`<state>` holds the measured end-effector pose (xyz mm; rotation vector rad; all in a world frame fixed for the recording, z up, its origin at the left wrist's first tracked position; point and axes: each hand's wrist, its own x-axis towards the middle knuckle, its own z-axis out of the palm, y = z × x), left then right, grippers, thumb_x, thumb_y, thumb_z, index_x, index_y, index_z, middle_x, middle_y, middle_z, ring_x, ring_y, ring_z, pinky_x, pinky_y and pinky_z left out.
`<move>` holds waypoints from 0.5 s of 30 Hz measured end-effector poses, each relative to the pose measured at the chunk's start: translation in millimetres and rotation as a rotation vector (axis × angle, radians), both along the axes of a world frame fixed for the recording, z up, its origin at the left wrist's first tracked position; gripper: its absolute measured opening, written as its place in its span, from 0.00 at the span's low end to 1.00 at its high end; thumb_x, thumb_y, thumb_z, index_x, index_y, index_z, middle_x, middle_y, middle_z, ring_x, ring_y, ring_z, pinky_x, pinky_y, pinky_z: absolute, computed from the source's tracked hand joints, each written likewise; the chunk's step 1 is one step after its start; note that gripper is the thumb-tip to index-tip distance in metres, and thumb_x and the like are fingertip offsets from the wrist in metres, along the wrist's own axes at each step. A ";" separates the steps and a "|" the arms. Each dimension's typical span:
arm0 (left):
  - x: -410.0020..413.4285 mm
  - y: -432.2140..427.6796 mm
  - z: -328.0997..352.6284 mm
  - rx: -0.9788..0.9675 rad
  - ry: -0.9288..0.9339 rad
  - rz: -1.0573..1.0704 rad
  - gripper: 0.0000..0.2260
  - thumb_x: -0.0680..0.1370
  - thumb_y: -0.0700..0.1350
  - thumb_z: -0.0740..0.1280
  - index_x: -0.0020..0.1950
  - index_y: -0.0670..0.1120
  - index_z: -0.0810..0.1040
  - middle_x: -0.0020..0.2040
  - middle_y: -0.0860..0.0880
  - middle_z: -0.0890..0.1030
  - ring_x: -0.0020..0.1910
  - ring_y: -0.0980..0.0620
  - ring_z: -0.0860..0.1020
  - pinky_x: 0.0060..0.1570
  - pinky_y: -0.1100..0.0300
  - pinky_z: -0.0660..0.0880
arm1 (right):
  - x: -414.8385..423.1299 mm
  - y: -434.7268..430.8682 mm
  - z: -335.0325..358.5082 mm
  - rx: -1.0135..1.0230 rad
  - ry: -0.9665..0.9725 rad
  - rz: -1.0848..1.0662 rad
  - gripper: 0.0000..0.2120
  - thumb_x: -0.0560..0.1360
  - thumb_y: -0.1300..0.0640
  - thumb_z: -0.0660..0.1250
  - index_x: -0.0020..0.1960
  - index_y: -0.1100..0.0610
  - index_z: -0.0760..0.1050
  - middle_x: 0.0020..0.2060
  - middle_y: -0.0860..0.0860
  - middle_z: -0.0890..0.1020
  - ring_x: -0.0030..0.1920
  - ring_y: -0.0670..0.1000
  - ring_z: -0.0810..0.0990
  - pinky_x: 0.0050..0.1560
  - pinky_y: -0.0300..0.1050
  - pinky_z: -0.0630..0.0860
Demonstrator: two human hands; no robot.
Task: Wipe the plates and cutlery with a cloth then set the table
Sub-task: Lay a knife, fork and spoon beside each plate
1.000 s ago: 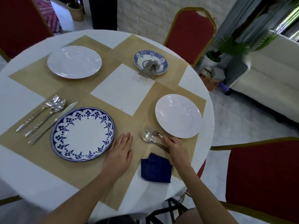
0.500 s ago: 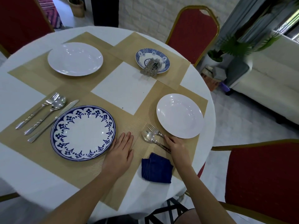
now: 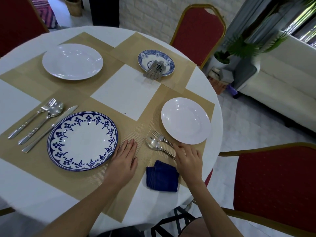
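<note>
Spoon (image 3: pixel 152 143) and fork (image 3: pixel 158 135): side by side at the white plate's (image 3: pixel 185 120) 7 o'clock, heads toward 10, handles toward 4.
Right hand (image 3: pixel 188 159): nearer; fingers loosely bent over the handles, grip unclear.
Left hand (image 3: pixel 124 161): flat, fingers straight, holding nothing.
Surface: woven placemat (image 3: pixel 136 132), round white table (image 3: pixel 126 93).
Room: red chairs (image 3: pixel 273 185) around.

The left hand (image 3: pixel 124 159) lies flat on the tan placemat (image 3: pixel 95 182), just beside the blue-patterned plate (image 3: pixel 83 141). The right hand (image 3: pixel 187 157) rests its fingers over the handles of a spoon (image 3: pixel 152 143) and fork (image 3: pixel 158 135), which lie side by side next to a white plate (image 3: pixel 185 120) (a folded blue cloth (image 3: pixel 162 177) sits between the wrists). Spare cutlery (image 3: pixel 154 70) is piled in a small blue-rimmed dish (image 3: pixel 145 56).
</note>
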<state>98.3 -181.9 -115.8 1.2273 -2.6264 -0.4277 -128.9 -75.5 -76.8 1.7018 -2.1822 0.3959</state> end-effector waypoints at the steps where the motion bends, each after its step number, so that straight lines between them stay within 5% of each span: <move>1: -0.6 -0.1 -0.2 0.001 -0.001 0.000 0.24 0.79 0.50 0.52 0.72 0.41 0.67 0.73 0.46 0.68 0.73 0.47 0.65 0.73 0.53 0.51 | -2.0 -0.7 2.2 0.022 0.022 -0.026 0.15 0.73 0.60 0.72 0.59 0.57 0.80 0.54 0.54 0.82 0.52 0.55 0.81 0.48 0.50 0.77; 5: -0.3 1.4 -0.1 0.008 0.002 0.004 0.24 0.79 0.50 0.52 0.72 0.41 0.68 0.73 0.46 0.68 0.73 0.47 0.65 0.73 0.52 0.54 | -6.2 -6.1 -2.3 0.280 -0.010 -0.147 0.24 0.79 0.50 0.58 0.73 0.59 0.67 0.71 0.56 0.71 0.71 0.60 0.69 0.67 0.59 0.65; 9: 0.5 0.9 1.2 0.016 -0.001 0.001 0.24 0.79 0.50 0.53 0.72 0.41 0.68 0.73 0.46 0.68 0.73 0.47 0.65 0.74 0.54 0.50 | -6.3 -7.1 -10.7 0.476 -0.128 -0.151 0.28 0.81 0.44 0.46 0.76 0.57 0.60 0.74 0.53 0.65 0.74 0.58 0.62 0.67 0.58 0.66; 15: -0.6 0.2 1.1 0.021 -0.023 0.008 0.24 0.79 0.50 0.52 0.71 0.41 0.69 0.72 0.46 0.69 0.72 0.47 0.66 0.73 0.53 0.51 | -16.5 -15.2 -11.7 0.522 -0.175 -0.107 0.31 0.80 0.40 0.37 0.78 0.54 0.46 0.78 0.51 0.52 0.76 0.54 0.43 0.74 0.52 0.50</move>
